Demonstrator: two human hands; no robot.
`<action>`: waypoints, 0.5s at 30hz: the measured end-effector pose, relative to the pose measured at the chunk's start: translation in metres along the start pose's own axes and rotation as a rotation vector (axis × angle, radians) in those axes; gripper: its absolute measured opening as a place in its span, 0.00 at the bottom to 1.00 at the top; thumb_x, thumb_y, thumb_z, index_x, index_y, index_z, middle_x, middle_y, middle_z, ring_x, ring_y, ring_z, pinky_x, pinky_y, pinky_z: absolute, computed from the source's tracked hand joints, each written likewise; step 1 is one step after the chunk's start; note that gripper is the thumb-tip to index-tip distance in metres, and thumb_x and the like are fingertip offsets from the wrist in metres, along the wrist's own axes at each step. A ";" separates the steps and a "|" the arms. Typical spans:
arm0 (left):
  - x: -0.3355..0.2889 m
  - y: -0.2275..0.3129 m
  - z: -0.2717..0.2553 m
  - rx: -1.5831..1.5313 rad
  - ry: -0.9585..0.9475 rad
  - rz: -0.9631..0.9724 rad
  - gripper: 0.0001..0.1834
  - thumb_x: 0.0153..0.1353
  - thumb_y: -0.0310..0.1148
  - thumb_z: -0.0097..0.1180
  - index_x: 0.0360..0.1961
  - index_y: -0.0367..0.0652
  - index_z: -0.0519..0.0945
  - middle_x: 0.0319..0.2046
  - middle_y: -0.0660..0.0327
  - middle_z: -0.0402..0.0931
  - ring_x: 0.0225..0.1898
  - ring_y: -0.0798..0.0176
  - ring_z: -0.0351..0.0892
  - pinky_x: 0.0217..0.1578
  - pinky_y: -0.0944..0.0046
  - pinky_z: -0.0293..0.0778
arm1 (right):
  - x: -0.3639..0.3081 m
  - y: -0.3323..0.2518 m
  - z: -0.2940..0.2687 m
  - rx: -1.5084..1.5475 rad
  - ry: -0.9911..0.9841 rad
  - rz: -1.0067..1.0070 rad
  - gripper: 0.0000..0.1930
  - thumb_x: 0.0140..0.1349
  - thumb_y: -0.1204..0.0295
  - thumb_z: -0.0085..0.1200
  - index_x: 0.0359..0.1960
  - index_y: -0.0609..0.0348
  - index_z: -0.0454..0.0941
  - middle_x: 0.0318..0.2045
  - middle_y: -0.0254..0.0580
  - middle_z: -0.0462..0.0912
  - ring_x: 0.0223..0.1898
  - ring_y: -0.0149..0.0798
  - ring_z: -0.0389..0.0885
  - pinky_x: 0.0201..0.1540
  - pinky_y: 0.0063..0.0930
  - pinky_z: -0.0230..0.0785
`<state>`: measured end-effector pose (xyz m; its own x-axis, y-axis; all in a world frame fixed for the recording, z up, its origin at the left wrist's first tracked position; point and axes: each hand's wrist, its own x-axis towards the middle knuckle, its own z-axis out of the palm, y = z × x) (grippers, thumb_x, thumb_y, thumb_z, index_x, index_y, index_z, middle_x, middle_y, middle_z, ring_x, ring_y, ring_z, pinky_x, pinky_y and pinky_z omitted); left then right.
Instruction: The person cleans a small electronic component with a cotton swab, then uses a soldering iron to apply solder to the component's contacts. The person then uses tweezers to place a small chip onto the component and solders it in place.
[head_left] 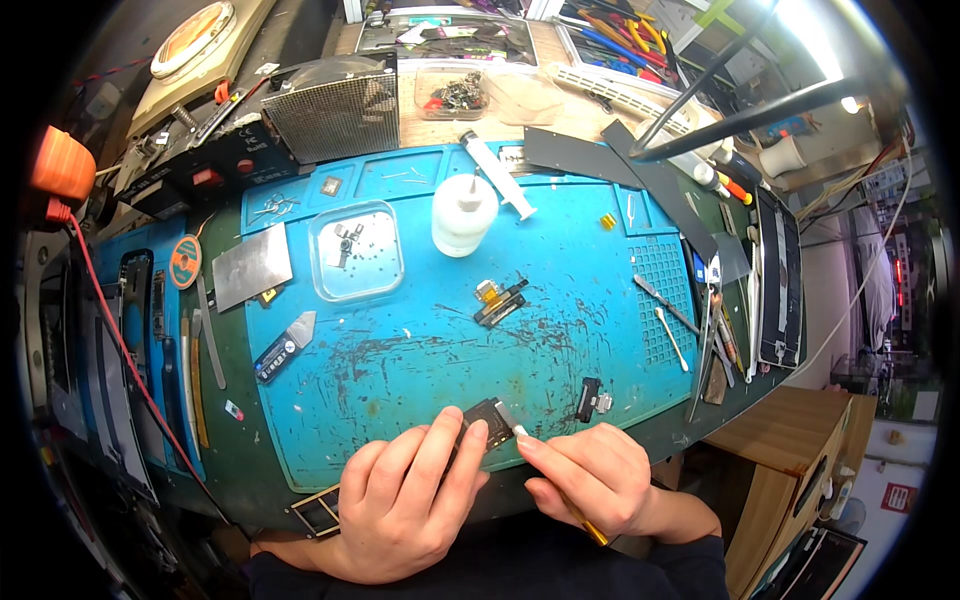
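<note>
At the near edge of the blue work mat, my left hand grips a small dark circuit board with its fingertips. My right hand is closed around a slim brass-handled scraper knife. Its flat metal blade touches or hovers just over the board's right end; I cannot tell which. Beside my left wrist lies a gold-edged frame piece, partly hidden under the hand. A black part with a metal connector rests just beyond my right hand.
Farther out on the mat stand a white bottle, a clear tub of small parts and a syringe. Small black parts with gold flex lie mid-mat. Tweezers and a cotton swab are at right. A lamp arm overhangs the far right.
</note>
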<state>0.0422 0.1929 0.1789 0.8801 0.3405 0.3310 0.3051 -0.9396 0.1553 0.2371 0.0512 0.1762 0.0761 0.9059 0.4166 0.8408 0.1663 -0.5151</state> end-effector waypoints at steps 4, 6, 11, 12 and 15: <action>-0.001 0.000 0.000 0.005 0.002 -0.002 0.19 0.71 0.44 0.62 0.57 0.49 0.91 0.57 0.62 0.86 0.52 0.65 0.81 0.53 0.61 0.72 | 0.001 -0.001 -0.002 0.021 -0.011 0.016 0.18 0.65 0.72 0.70 0.55 0.67 0.88 0.36 0.39 0.87 0.28 0.36 0.82 0.28 0.29 0.72; -0.001 0.000 0.000 0.001 0.001 -0.002 0.19 0.72 0.44 0.62 0.57 0.49 0.90 0.57 0.62 0.86 0.52 0.65 0.81 0.53 0.61 0.72 | 0.002 -0.002 -0.002 0.026 -0.014 0.023 0.20 0.64 0.73 0.71 0.56 0.67 0.88 0.36 0.39 0.86 0.29 0.37 0.82 0.29 0.29 0.72; -0.001 0.000 0.001 0.000 0.000 -0.005 0.19 0.72 0.44 0.62 0.57 0.50 0.90 0.57 0.62 0.86 0.52 0.65 0.81 0.53 0.61 0.72 | 0.002 -0.002 -0.003 0.026 -0.026 0.025 0.20 0.64 0.74 0.71 0.56 0.67 0.88 0.36 0.39 0.86 0.29 0.37 0.81 0.29 0.29 0.72; -0.001 0.000 0.001 -0.003 -0.002 -0.006 0.19 0.72 0.44 0.62 0.57 0.50 0.90 0.57 0.63 0.86 0.52 0.65 0.81 0.53 0.61 0.72 | 0.002 -0.002 -0.002 0.028 -0.018 0.025 0.20 0.64 0.73 0.71 0.56 0.67 0.88 0.36 0.39 0.86 0.29 0.37 0.81 0.29 0.29 0.72; -0.001 0.000 0.000 0.006 0.001 -0.001 0.19 0.72 0.44 0.62 0.57 0.50 0.90 0.57 0.63 0.86 0.52 0.65 0.81 0.53 0.61 0.72 | 0.003 -0.002 -0.001 0.031 -0.004 0.024 0.20 0.64 0.73 0.71 0.57 0.67 0.88 0.36 0.39 0.86 0.29 0.37 0.81 0.29 0.29 0.72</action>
<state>0.0418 0.1925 0.1784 0.8794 0.3418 0.3314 0.3085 -0.9393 0.1499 0.2361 0.0533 0.1788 0.0938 0.9113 0.4008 0.8217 0.1565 -0.5481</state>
